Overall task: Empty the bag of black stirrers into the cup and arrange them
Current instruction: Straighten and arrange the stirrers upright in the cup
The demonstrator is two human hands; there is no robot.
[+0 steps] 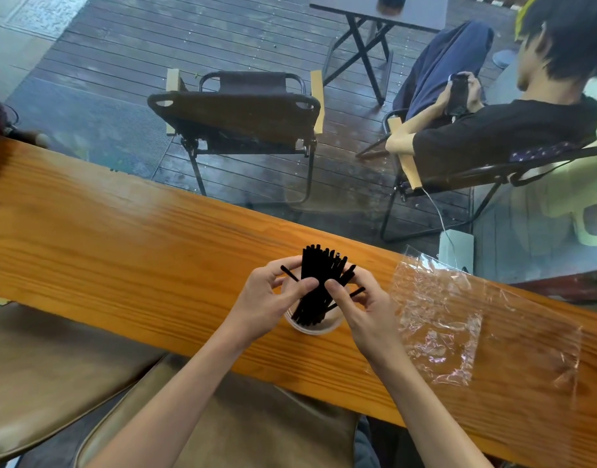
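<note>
Both hands are closed around a bundle of black stirrers [319,275] that stands in a cup [312,327] on a wooden counter [121,231]. The left hand [266,298] is curled on the left of the bundle, with its thumb pressed against the front of the sticks and its fingers wrapped behind them. The right hand [364,304] is curled on the right side in the same way, thumb in front and fingers behind, so the bundle is gripped between the two. The stirrers are fanned slightly at the top; one stick is splayed out to the left above the left hand, and two are angled out to the right past the right fingers. Only the near rim and part of the pale wall of the cup can be seen below the hands.

A clear plastic bag [459,319] is laid flat and crumpled on the counter just right of the right hand, apart from the cup. Beyond the counter, a folding chair [243,113] is set on a dark decking floor, and another person [493,130] is seated at the far right.
</note>
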